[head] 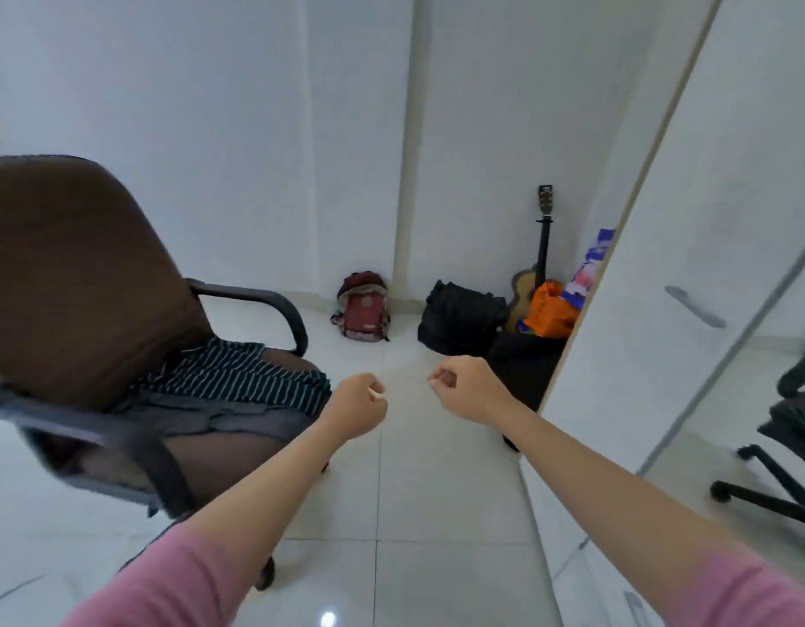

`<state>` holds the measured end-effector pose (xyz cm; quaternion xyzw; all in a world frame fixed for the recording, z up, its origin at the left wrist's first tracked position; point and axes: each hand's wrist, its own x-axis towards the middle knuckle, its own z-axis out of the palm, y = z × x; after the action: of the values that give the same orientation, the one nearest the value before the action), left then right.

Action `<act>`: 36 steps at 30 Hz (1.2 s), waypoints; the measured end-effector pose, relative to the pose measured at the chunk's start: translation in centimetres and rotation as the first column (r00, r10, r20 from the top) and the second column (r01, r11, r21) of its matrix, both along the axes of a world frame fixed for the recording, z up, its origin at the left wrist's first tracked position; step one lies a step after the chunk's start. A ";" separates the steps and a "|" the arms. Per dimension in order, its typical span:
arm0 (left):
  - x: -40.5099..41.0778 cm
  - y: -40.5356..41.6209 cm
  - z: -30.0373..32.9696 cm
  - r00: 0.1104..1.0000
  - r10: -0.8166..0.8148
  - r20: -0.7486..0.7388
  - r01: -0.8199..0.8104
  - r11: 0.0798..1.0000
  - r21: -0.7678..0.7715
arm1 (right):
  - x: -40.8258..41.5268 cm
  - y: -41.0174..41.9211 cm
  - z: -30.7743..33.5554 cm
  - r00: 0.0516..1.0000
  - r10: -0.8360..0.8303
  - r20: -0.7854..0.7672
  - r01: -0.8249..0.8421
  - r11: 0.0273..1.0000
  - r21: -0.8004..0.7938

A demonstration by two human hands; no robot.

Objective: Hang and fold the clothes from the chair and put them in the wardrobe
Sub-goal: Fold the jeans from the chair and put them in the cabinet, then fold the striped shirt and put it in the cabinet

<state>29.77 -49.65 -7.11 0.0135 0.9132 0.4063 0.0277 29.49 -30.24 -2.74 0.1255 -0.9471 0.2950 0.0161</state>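
Ahead, both arms outstretched, left hand (358, 402) and right hand (459, 386) curled into fists holding nothing, striped clothes (237, 377) lying on the chair (75, 273) seat, wardrobe (690, 246) door rightward.

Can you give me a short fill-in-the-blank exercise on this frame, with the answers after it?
1. The striped garment lies on the seat of the ____.
2. Both the left hand and the right hand are closed into ____ and hold nothing.
3. A ____ stands upright in the corner behind the orange bag.
4. The backpack against the wall is ____ in colour.

Answers: chair; fists; guitar; red
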 end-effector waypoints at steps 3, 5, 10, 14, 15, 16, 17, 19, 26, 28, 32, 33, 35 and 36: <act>-2.8 -4.1 -2.0 0.989 0.146 0.039 -0.144 0.989 -0.040 | -5.3 -3.9 -2.3 0.990 0.120 0.077 -0.123 0.992 0.035; -4.6 -6.6 -3.5 0.960 0.265 0.086 -0.262 0.964 -0.047 | -9.1 -6.5 -3.7 0.973 0.197 0.122 -0.202 0.979 0.029; -7.7 -12.3 -6.6 0.852 0.494 0.175 -0.498 0.867 -0.025 | -16.7 -12.6 -6.6 0.916 0.356 0.187 -0.368 0.929 0.033; -9.5 -16.4 -8.7 0.767 0.611 0.195 -0.618 0.786 -0.030 | -21.8 -17.7 -8.8 0.863 0.442 0.244 -0.461 0.887 0.024; -10.1 -17.5 -9.2 0.742 0.640 0.200 -0.649 0.761 -0.026 | -23.0 -19.1 -9.4 0.847 0.465 0.256 -0.487 0.873 0.025; -10.7 -18.7 -9.7 0.718 0.666 0.205 -0.676 0.736 -0.024 | -24.3 -20.5 -9.9 0.832 0.487 0.267 -0.511 0.859 0.025; -11.5 -19.8 -10.1 0.693 0.689 0.210 -0.702 0.712 -0.021 | -25.5 -21.9 -10.4 0.816 0.506 0.279 -0.533 0.846 0.025; -13.3 -22.2 -11.1 0.649 0.726 0.228 -0.745 0.667 -0.003 | -28.2 -24.7 -11.5 0.782 0.543 0.308 -0.579 0.815 0.034; -21.4 -30.5 -13.1 0.488 0.806 0.335 -0.863 0.503 0.049 | -38.1 -33.4 -14.2 0.707 0.564 0.426 -0.650 0.756 0.076; -23.6 -32.7 -13.3 0.467 0.815 0.343 -0.874 0.485 0.038 | -40.8 -35.7 -14.6 0.679 0.573 0.459 -0.675 0.734 0.081; -26.8 -36.2 -14.3 0.427 0.819 0.383 -0.889 0.457 0.014 | -45.3 -40.2 -16.1 0.640 0.572 0.513 -0.700 0.709 0.082; -27.4 -37.1 -14.8 0.415 0.822 0.391 -0.893 0.449 0.003 | -46.3 -41.2 -16.8 0.626 0.571 0.532 -0.710 0.699 0.086; -28.7 -38.8 -16.0 0.384 0.826 0.413 -0.904 0.428 -0.015 | -48.5 -43.6 -18.4 0.593 0.566 0.573 -0.729 0.680 0.083; -29.5 -39.9 -16.6 0.369 0.827 0.424 -0.908 0.419 -0.027 | -49.8 -45.1 -19.2 0.573 0.569 0.589 -0.740 0.668 0.075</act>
<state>0.30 -89.50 -23.73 -0.5457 0.7083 0.4473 -0.0200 -20.32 -75.31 -21.93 0.3876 -0.8306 0.1471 -0.3718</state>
